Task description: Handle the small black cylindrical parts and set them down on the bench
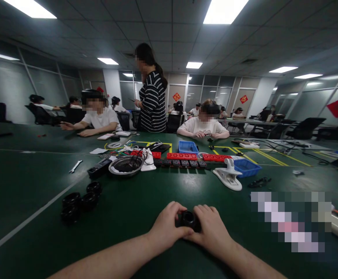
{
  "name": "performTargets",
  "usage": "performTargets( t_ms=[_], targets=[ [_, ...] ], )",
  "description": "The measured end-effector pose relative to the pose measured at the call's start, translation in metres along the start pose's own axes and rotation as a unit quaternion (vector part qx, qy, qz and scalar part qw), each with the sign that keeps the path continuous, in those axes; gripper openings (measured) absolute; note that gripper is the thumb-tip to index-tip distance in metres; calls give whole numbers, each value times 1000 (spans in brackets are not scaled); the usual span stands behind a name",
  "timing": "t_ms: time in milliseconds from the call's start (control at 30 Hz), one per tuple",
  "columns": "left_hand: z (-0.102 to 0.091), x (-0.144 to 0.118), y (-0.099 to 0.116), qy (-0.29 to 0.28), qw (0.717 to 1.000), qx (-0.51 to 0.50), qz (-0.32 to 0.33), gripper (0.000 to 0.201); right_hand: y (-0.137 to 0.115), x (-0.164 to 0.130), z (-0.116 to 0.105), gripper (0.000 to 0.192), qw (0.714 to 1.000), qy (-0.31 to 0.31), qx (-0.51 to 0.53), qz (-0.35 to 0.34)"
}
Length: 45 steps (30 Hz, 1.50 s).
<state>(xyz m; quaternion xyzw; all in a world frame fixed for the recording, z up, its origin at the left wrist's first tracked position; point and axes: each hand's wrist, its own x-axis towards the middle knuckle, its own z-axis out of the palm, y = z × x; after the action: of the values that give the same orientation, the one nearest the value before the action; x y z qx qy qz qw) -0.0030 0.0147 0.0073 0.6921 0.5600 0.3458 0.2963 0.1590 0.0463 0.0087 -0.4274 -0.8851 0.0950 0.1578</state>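
Note:
Both of my hands are wrapped round one black ring-shaped part (pixel 188 218) with a round hole in its top, low over the green table (pixel 122 240). My left hand (pixel 170 223) closes on it from the left, thumb toward me. From the other side my right hand (pixel 211 226) grips it, the two thumbs almost meeting in front. Much of the part's side is hidden by the fingers. Farther left, several similar black ring-shaped parts (pixel 89 200) are grouped on the table.
Beyond my hands lie a round metal dish (pixel 126 166), red power strips (pixel 181 156), a white clamp base (pixel 227 179) and blue bins (pixel 247 167). A wrench (pixel 76 166) rests at the left. People sit across the table; a person in stripes (pixel 153 100) stands behind.

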Motion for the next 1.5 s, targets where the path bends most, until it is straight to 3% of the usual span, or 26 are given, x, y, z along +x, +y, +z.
performTargets(
  t_ms=[133, 233, 300, 467, 633, 800, 900, 1033, 1167, 1333, 1500],
  targets=[
    [-7, 3, -4, -50, 997, -24, 49, 37, 11, 2, -14, 53, 978, -86, 167, -88],
    [-11, 4, -5, -84, 992, -43, 78, 38, 18, 4, -22, 41, 948, -155, 250, -120],
    [-13, 3, -5, -94, 991, -44, 85, 40, 20, 5, -25, 35, 939, -168, 273, -122],
    [-8, 3, -5, -91, 992, -51, 75, 41, 20, 4, -15, 30, 965, -125, 223, -53],
    [3, -1, -3, -22, 998, -58, 2, 41, 9, 1, 2, 35, 993, -59, 96, 47],
    [8, -4, -2, 20, 999, -38, -23, 40, -4, 0, 7, 31, 999, -25, -4, 35],
    [5, -2, -3, 7, 999, -51, -9, 39, -2, 1, 2, 36, 999, -24, 29, 2],
    [-2, 2, -7, -47, 996, -66, 43, 39, 9, 5, -14, 46, 970, -119, 194, -88],
    [-8, 3, -8, -98, 989, -68, 84, 41, 20, 8, -26, 35, 932, -202, 277, -113],
    [-6, -1, -5, -93, 991, -57, 78, 43, 24, 7, -13, 34, 958, -156, 234, -55],
    [2, -6, -2, -26, 999, -31, 17, 42, 8, 0, 1, 35, 997, -58, 51, -5]
  ],
)
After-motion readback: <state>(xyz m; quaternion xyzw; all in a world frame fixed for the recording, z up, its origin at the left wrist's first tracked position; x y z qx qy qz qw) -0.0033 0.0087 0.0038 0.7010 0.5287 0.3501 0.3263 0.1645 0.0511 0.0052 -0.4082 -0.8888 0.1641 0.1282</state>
